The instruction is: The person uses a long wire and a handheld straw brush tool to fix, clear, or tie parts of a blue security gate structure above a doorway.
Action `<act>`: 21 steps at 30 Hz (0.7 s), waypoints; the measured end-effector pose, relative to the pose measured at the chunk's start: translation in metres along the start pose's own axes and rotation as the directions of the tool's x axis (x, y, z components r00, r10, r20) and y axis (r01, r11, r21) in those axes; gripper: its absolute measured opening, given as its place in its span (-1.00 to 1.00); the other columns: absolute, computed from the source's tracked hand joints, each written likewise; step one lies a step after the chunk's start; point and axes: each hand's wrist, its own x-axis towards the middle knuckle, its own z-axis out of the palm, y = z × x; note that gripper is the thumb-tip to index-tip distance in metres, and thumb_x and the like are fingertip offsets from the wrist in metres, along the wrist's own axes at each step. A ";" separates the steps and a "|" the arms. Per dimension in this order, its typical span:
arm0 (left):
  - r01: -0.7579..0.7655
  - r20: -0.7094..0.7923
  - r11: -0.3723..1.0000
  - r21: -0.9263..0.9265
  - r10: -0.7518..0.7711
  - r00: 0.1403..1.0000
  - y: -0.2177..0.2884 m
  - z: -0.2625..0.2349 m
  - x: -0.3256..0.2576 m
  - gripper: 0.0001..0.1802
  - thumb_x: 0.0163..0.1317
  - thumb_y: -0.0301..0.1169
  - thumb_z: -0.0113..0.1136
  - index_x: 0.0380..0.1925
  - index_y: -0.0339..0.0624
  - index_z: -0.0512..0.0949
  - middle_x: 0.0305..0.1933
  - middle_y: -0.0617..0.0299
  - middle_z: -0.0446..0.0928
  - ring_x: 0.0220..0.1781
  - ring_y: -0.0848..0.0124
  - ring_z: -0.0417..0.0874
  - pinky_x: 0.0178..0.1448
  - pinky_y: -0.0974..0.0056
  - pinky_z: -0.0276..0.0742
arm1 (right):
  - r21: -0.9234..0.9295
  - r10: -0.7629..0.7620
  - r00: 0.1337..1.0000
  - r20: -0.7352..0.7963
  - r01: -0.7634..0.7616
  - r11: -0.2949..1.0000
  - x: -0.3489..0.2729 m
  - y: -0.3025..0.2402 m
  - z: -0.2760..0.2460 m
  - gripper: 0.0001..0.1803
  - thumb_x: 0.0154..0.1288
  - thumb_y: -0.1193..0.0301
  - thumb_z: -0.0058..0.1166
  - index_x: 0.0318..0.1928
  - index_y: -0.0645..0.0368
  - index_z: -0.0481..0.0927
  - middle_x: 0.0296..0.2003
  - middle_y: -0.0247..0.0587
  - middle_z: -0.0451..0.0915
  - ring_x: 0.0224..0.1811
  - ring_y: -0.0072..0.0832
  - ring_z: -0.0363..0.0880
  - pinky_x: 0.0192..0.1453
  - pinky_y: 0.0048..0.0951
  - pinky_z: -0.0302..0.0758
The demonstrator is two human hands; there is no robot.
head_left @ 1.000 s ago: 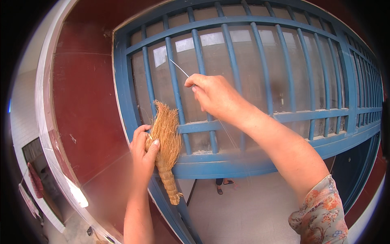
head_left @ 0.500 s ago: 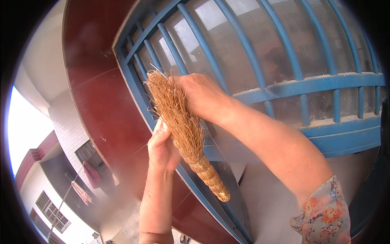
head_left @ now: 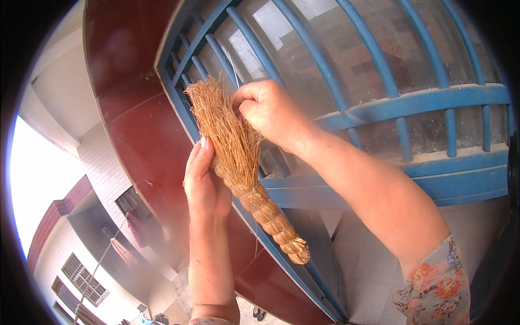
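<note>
Head view: small straw hand broom held up in front of the blue barred window grille, bristles up, braided handle pointing down-right. Left hand wrapped around the neck where bristles meet the braid. Right hand clenched, fingers pinching into the top of the bristles. Dark red wall panel to the left, behind the left hand.

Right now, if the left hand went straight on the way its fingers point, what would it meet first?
The left hand points upward along the straw brush. Going straight on, it would likely slide up the loose bristles first; beyond them stands the blue window grille, though depth there is unclear.
</note>
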 end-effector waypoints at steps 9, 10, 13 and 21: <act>-0.146 0.195 -0.130 0.981 0.563 0.803 0.067 -0.041 0.080 -0.66 0.14 -0.43 0.08 -0.03 -0.12 0.47 -0.22 0.09 0.55 -0.18 0.23 0.62 -0.11 0.24 0.50 | -0.484 -0.149 0.989 -0.008 0.127 0.866 -0.014 -0.001 0.006 -0.80 0.07 0.60 -0.17 -0.46 0.37 0.56 -0.53 0.11 0.56 -0.44 -0.14 0.56 -0.29 -0.27 0.49; -0.143 0.196 -0.137 0.980 0.559 0.806 0.070 -0.038 0.089 -0.66 0.14 -0.43 0.08 -0.03 -0.12 0.47 -0.22 0.09 0.55 -0.18 0.23 0.62 -0.11 0.24 0.50 | -0.477 -0.123 0.992 0.018 0.117 0.871 -0.014 -0.001 0.007 -0.80 0.06 0.61 -0.18 -0.47 0.37 0.57 -0.53 0.12 0.56 -0.43 -0.13 0.56 -0.28 -0.26 0.49; -0.271 0.539 -0.543 0.795 0.427 0.726 0.075 -0.029 0.118 -0.68 0.14 -0.42 0.08 -0.06 -0.07 0.49 -0.18 0.09 0.55 -0.14 0.16 0.59 -0.13 0.22 0.52 | -0.503 -0.154 0.988 0.010 0.138 0.853 -0.014 0.000 0.006 -0.79 0.06 0.62 -0.19 -0.46 0.36 0.57 -0.52 0.15 0.55 -0.42 -0.08 0.55 -0.26 -0.23 0.48; -0.115 0.350 -0.830 0.545 0.101 0.931 0.090 -0.005 0.142 -0.81 0.15 -0.33 0.10 -0.24 -0.06 0.59 -0.29 0.10 0.60 -0.22 0.12 0.62 -0.19 0.14 0.54 | -0.531 -0.039 0.996 0.075 0.073 0.844 -0.011 -0.004 0.000 -0.78 0.05 0.60 -0.19 -0.45 0.35 0.58 -0.50 0.15 0.55 -0.39 -0.06 0.56 -0.22 -0.22 0.48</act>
